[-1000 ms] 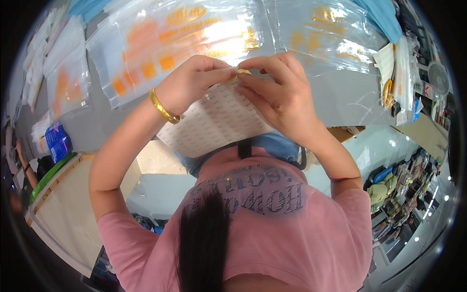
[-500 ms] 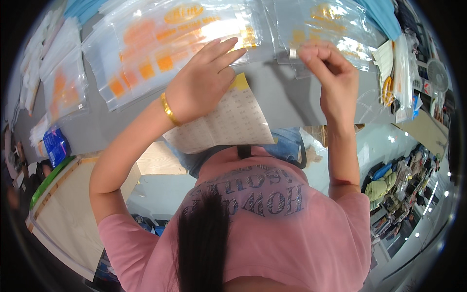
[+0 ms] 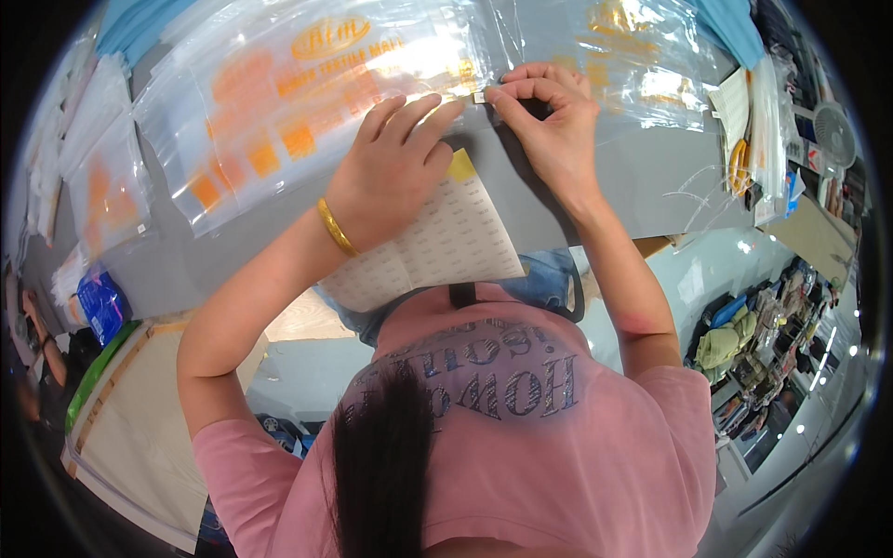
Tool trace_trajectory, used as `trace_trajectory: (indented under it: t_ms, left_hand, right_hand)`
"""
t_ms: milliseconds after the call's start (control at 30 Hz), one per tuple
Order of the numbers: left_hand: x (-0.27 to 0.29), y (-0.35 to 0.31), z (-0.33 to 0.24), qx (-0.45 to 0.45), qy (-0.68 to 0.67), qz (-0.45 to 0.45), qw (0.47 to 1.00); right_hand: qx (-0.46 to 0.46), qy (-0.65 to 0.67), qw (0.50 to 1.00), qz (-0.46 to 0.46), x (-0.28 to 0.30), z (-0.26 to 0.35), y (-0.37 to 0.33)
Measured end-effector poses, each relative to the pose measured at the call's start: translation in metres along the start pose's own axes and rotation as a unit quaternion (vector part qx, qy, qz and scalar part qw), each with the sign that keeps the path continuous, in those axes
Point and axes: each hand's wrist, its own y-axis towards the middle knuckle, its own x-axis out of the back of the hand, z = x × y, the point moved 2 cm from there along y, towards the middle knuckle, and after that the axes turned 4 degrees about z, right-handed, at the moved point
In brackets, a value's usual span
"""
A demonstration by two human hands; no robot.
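Observation:
My left hand (image 3: 393, 172) lies with its fingers apart on the near edge of a stack of clear plastic bags (image 3: 219, 107) printed in orange. Between the thumb and index finger of my right hand (image 3: 560, 116) is a small white sticker (image 3: 480, 97), at the right edge of that stack. Partly under my left hand and wrist, a pale sheet of labels (image 3: 456, 232) with a yellow corner hangs over the table's near edge. A second group of clear printed bags (image 3: 642, 93) lies beyond my right hand.
Orange-handled scissors (image 3: 739, 166) and upright clear bags (image 3: 768, 139) stand at the right end of the grey table (image 3: 642, 200). More bags (image 3: 102, 186) and a blue packet (image 3: 100, 305) lie at the left. Another person's arm (image 3: 51, 344) shows at the far left.
My right hand has moved left with the sticker, from the right-hand bags to the edge of the left stack. My left hand has drawn slightly nearer to me.

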Motion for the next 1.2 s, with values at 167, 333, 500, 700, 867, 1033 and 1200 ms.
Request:
trace_trajectory:
  t_ms: [167,333,500,700,867,1033,1200]
  left_hand:
    - [-0.001,0.006,0.001,-0.007,0.022,0.015,1.000]
    - [0.000,0.004,0.003,-0.005,0.011,0.023,1.000]
    - [0.021,-0.011,0.019,0.026,-0.139,-0.013,0.990]
    - [0.053,-0.076,0.066,0.202,-0.059,-0.004,0.978]
    - [0.035,-0.098,0.082,0.218,-0.113,0.022,0.969]
    - [0.043,-0.090,0.082,0.238,-0.154,0.043,0.958]
    - [0.098,-0.082,0.061,0.322,-0.216,-0.021,0.922]
  right_hand:
    - [0.066,-0.126,0.990,-0.006,-0.003,0.003,-0.001]
    - [0.091,-0.203,0.972,-0.075,0.002,0.007,0.025]
    - [0.017,-0.107,0.994,0.007,-0.014,0.007,0.060]
    - [0.173,-0.231,0.954,-0.087,-0.017,0.026,0.049]
    - [0.239,-0.307,0.904,-0.178,-0.017,0.054,0.041]
    - [0.115,0.148,0.982,-0.001,-0.009,0.092,0.044]
    - [0.097,0.269,0.958,-0.014,0.066,0.062,0.060]
